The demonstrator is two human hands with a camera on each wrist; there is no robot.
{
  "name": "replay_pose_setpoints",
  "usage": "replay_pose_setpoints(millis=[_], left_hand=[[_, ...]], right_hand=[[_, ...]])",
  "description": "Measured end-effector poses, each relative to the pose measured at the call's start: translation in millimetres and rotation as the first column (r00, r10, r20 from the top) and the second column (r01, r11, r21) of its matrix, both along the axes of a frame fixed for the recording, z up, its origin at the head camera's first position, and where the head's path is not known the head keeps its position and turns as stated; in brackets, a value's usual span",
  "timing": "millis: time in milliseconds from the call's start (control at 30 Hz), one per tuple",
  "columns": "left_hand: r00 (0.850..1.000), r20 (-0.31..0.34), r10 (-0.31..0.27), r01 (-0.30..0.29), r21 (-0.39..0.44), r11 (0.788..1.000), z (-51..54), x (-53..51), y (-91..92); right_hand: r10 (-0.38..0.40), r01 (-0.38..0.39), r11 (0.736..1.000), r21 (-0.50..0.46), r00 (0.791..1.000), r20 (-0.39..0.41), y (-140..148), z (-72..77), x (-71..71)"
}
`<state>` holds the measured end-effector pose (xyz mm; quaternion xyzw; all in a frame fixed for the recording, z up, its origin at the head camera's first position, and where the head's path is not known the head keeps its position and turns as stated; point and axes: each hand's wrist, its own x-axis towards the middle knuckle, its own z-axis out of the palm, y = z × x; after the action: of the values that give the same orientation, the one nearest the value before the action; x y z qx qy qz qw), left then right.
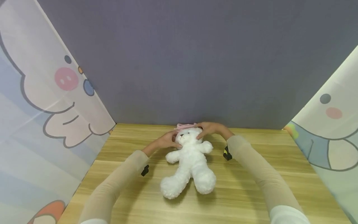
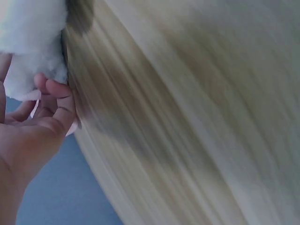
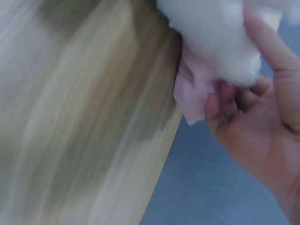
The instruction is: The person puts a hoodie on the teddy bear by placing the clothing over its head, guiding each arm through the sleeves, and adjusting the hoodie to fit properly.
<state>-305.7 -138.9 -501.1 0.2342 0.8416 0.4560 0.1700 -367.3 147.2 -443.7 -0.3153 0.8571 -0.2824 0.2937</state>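
Observation:
A white plush teddy bear (image 1: 191, 161) lies on its back on the wooden table, its head toward the grey panel and its legs toward me. Pink cloth (image 1: 185, 126), like a hat, sits at the top of its head. My left hand (image 1: 167, 140) grips the left side of the head, thumb near the face. On the other side my right hand (image 1: 210, 129) holds the head with its thumb in front. In the right wrist view, curled fingers pinch the pink cloth (image 3: 192, 89). Left fingers curl by the pink cloth (image 2: 73, 127) in the left wrist view, partly hidden.
The wood-grain table (image 1: 265, 174) meets an upright grey panel (image 1: 212, 68) just behind the bear's head. Cartoon-printed sheets stand at the left (image 1: 42, 102) and right (image 1: 332, 137) sides. Small black devices hang below each wrist.

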Motion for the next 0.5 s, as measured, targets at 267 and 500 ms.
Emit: replay_pose_setpoints(millis=[267, 500], left_hand=[[0.977, -0.095, 0.191, -0.199, -0.088, 0.976, -0.3, 4.7, 15.9], [0.919, -0.353, 0.176, -0.255, -0.192, 0.948, 7.0, 17.3, 32.4]], right_hand=[[-0.107, 0.108, 0.994, -0.014, 0.936, -0.334, -11, -13.8, 22.6], [-0.177, 0.080, 0.977, -0.198, 0.824, -0.538, -7, -29.0, 44.9]])
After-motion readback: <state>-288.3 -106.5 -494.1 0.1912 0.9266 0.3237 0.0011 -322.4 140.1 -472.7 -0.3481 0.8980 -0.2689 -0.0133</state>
